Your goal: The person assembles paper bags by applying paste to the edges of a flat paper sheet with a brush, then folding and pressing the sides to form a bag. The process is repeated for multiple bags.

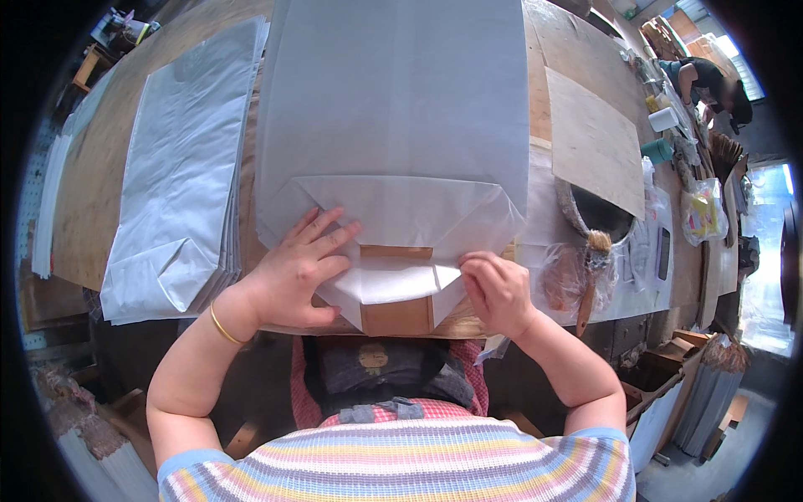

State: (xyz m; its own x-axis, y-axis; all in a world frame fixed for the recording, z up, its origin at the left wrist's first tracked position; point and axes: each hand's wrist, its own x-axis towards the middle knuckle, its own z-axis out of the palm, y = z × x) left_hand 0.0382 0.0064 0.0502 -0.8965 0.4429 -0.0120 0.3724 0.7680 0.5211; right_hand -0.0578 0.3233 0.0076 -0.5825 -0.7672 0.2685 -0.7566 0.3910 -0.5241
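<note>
"Left hand first: how does it sit?"

"Spread, palm down, fingers fanned over the left part of the folded end of the white paper bag. Its thumb points toward the gap in the fold."

"And the right hand?"

"Fingers curled in, thumb against them, pinching the right edge of the bag's folded flap."

"Where is the bag itself?"

"Flat on the wooden table, its folded end at the near edge, before the person. Brown patches show in the fold's gap; I can't tell if they are card or tabletop."

"What lies left of the bag?"

"Just beside it, a stack of white bags, the top one's near end folded over. On the left wrist, nearer the person than the bag, is a gold-coloured bangle."

"Right of the bag?"

"A tan board partly covering a dark bowl, with a wooden-handled brush at the bowl's near rim. Farther right of the bag stands a green cup, and well beyond that, another person bends forward."
</note>
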